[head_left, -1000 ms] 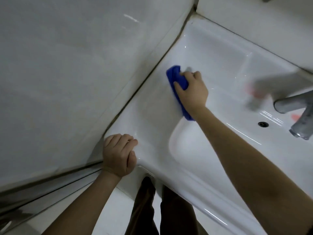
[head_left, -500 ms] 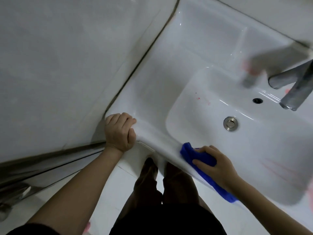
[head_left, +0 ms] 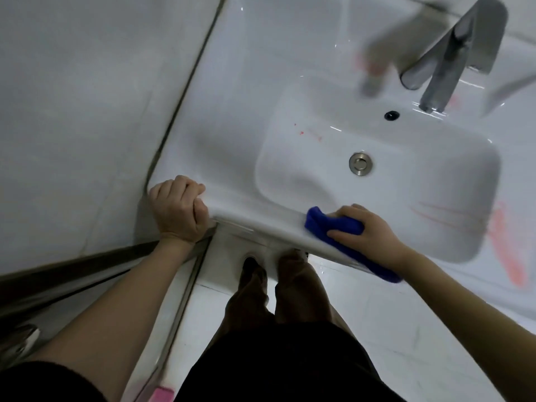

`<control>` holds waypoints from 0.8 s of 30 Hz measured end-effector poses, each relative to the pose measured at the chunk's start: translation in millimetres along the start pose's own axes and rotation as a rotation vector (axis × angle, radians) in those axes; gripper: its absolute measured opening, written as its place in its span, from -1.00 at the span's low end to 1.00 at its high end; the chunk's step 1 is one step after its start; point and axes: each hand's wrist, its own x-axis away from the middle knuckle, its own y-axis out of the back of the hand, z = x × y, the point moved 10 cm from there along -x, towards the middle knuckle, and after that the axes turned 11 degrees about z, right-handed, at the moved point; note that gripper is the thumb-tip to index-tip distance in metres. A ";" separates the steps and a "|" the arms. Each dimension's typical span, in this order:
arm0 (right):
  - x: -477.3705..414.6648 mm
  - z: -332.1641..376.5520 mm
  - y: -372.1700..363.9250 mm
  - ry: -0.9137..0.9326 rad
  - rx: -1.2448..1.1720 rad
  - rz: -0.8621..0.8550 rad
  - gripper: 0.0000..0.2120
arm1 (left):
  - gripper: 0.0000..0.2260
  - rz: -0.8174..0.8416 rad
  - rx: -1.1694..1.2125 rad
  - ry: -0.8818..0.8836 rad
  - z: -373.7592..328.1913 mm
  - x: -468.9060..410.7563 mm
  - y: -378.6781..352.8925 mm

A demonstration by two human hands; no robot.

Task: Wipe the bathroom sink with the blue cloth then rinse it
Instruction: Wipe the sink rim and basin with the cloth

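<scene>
While right hand (head_left: 368, 235) is pressing blue cloth (head_left: 333, 227) onto front rim of sink (head_left: 232, 140), fingers (head_left: 348, 210) grasping folded wad, loose tail is hanging over edge: snagging or slipping off glossy rim looking likely. Left hand (head_left: 179, 210) is resting on sink corner, fingers clenched, holding nothing. Farther in, red specks (head_left: 301, 132) and pink streaks (head_left: 506, 250) are sitting unwiped; rushing toward faucet (head_left: 446, 68) risking missed stains.

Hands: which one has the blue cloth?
The right hand does. It grips the blue cloth against the sink along its front rim. The left hand has no cloth and rests curled on the sink's corner.
</scene>
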 end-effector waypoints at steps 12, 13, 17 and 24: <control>-110.3 130.5 -53.4 0.228 0.027 -0.060 -0.82 | -0.68 -0.008 -0.023 -0.030 -0.2 3.8 -3.1; -99.4 118.7 -48.2 0.214 0.011 -0.057 -0.82 | -0.69 -0.004 -0.016 -0.030 -0.6 3.4 -2.7; -23.7 25.4 -12.2 0.059 -0.060 -0.061 -0.86 | -0.67 -0.017 -0.018 -0.014 -0.4 3.9 -0.4; -29.2 19.5 -11.0 0.071 -0.066 -0.097 -0.87 | -0.68 -0.034 -0.014 -0.017 -3.3 3.2 2.4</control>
